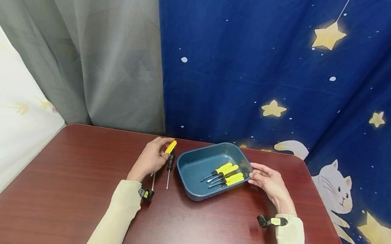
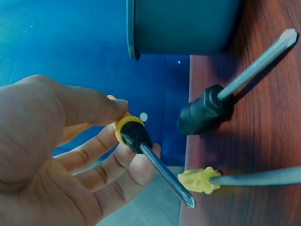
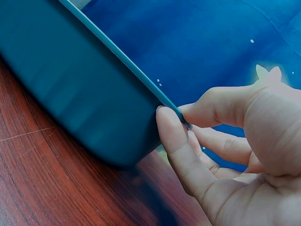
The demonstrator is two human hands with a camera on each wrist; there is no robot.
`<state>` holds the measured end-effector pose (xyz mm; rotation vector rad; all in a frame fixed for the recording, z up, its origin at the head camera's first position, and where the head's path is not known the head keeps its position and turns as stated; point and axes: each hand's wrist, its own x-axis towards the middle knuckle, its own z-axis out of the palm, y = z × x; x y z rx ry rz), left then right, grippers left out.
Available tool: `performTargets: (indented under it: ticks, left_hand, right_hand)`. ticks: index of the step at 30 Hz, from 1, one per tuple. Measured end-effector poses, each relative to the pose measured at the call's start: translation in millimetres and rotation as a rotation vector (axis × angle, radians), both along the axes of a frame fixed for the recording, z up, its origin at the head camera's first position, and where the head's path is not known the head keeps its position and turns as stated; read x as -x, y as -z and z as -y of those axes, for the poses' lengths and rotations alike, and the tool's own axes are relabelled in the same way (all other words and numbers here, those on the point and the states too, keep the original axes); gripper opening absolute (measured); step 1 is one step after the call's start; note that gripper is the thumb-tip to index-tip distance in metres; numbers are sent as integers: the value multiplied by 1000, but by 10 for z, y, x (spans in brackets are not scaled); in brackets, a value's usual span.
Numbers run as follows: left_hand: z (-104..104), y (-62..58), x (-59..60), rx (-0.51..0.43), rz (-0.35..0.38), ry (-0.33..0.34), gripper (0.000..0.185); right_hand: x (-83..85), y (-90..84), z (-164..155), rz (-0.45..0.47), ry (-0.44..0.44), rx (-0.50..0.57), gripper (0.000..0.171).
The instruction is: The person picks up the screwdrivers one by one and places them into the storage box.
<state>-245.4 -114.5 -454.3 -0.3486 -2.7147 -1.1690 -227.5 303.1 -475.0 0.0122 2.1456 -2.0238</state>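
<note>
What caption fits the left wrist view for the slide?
Left hand pinches a yellow-collared screwdriver beside two more screwdrivers on the wooden table.

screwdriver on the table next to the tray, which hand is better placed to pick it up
Left, probably. The loose screwdriver lies right beside the left hand, though that hand already holds another screwdriver. The right hand pinches the tray rim on the far side.

A yellow-and-black screwdriver is pinched by its handle, shaft slanting down, left of a dark teal tray. The tray sits on the desk, with yellow-handled screwdrivers lying inside, its right rim gripped.
</note>
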Motion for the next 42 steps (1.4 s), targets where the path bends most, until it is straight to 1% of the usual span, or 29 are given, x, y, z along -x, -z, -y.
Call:
performTargets:
  ticks: [3,10,14,20,28,32,36,42]
  left_hand:
    - [-34,-33,-18,-5,0,5,56]
    - [-107,-87,-46,18,-5,34,53]
    - [-156,-127,-59,27,-5,36,52]
    - [-210,-151,-52,59,-14,45,52]
    - [-322,-190,-28,105,-52,74,51]
    - [-385,-223,-19,125,-44,80,50]
    - [-449,-268,-6,144,-32,87,49]
    - [-553,-374,-1,178,-45,132,47]
  right_hand:
    - [-2,-10,-3,-2,1,0,54]
    - [1,-2,-6,6,0,6,54]
    - [11,8,-5,5,6,13,54]
    - [3,18,6,-5,-3,9,53]
    - [-11,0,-5,-4,-2,12,53]
    - [-12,-17,-5,0,-1,16,53]
    - [-11,-19,-9,1,2,17,53]
    - [-4,-12,-9,3,2,22,53]
